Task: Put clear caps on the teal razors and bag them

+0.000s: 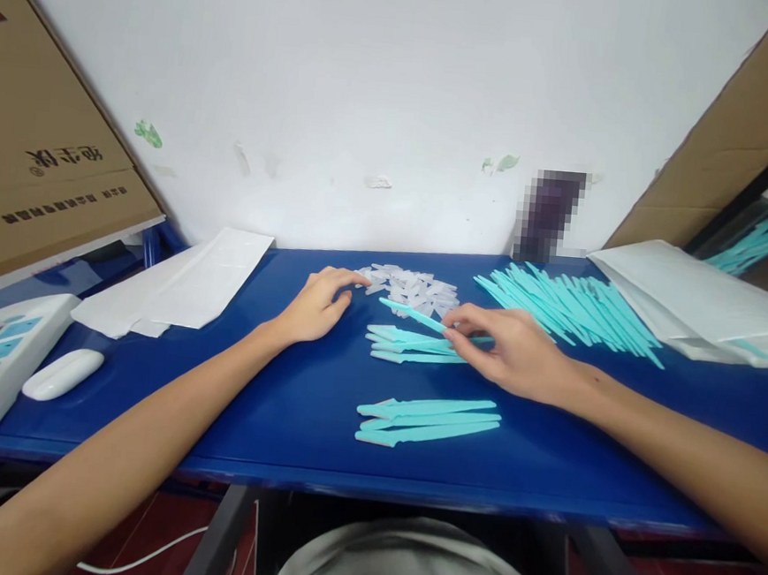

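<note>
Between the thumb and fingers of my right hand (503,346) is a turquoise eyebrow razor (415,313), its blade end pointing left. Under it lies a small group of eyebrow razors (406,346), partly hidden by that hand. My left hand (320,305) is at the left edge of a pile of small translucent blade caps (414,288), thumb and index finger apart; its index fingertip meets the outermost caps. Closer to the table's front edge lies another small group of eyebrow razors (430,421). A large heap of eyebrow razors (569,306) spreads behind my right hand.
White bags (185,285) lie at the left, beside a white mouse (63,374) and a white device with blue labels (3,351). More white packaging (708,300) lies at the right near a clear tub (753,232) of razors. Cardboard (50,137) leans at the left.
</note>
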